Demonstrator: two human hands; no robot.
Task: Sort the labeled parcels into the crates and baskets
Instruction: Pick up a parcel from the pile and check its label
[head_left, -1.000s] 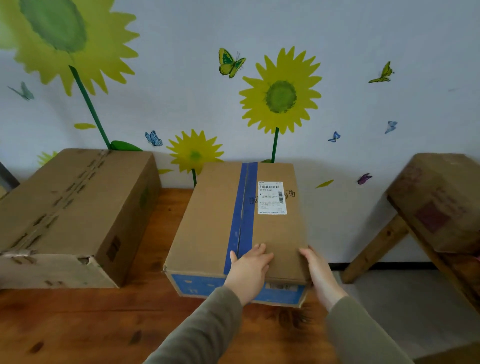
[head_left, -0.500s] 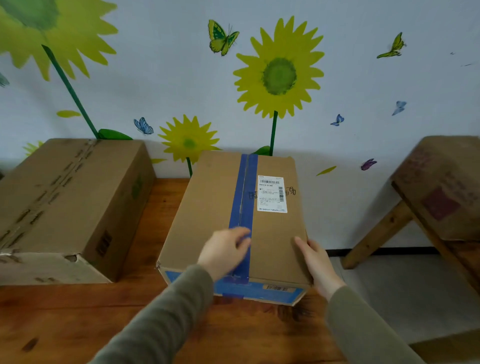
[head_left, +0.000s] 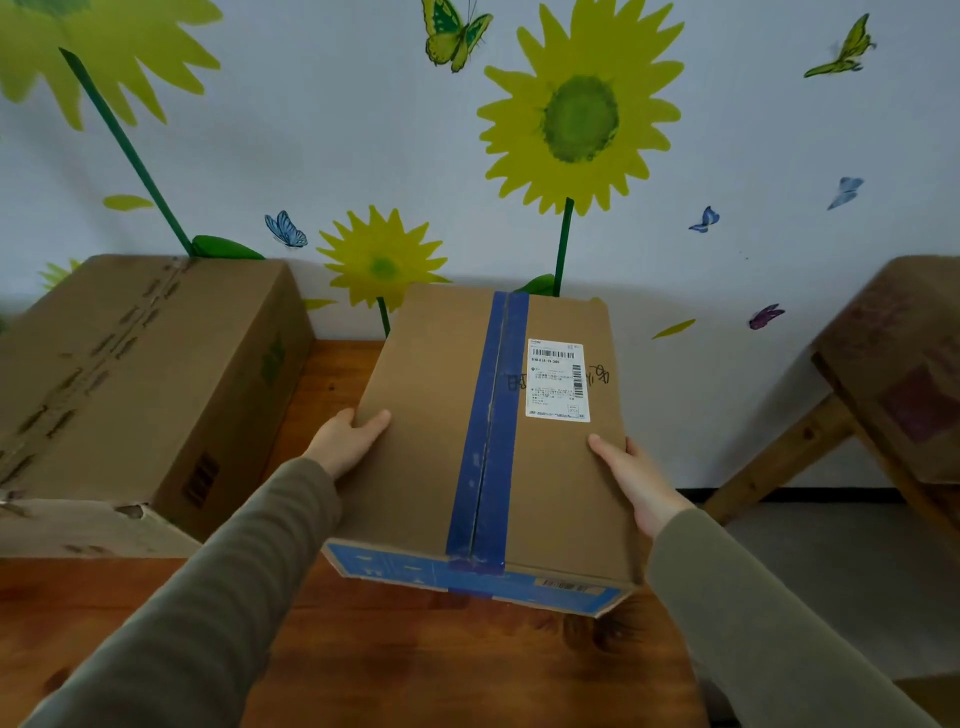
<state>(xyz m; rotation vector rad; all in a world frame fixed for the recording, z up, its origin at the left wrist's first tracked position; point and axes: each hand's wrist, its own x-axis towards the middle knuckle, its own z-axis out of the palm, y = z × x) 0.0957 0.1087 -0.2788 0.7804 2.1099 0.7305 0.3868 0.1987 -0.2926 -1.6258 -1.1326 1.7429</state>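
Sunflower-painted wall (head_left: 311, 130) behind a wooden table (head_left: 415, 665).

1. Both arms are covered down to the wrist by long sleeves of one garment.
2. The left sleeve (head_left: 208, 597) is a muted olive-grey, of plain, matte, soft-looking cloth with shallow folds along the forearm.
3. The right sleeve (head_left: 753, 623) has the same olive-grey colour and the same plain cloth.
4. Each sleeve ends in a simple, unmarked cuff edge that sits fairly close around the wrist.
5. Beyond the cuffs, the left hand (head_left: 345, 441) and the right hand (head_left: 636, 480) are bare.
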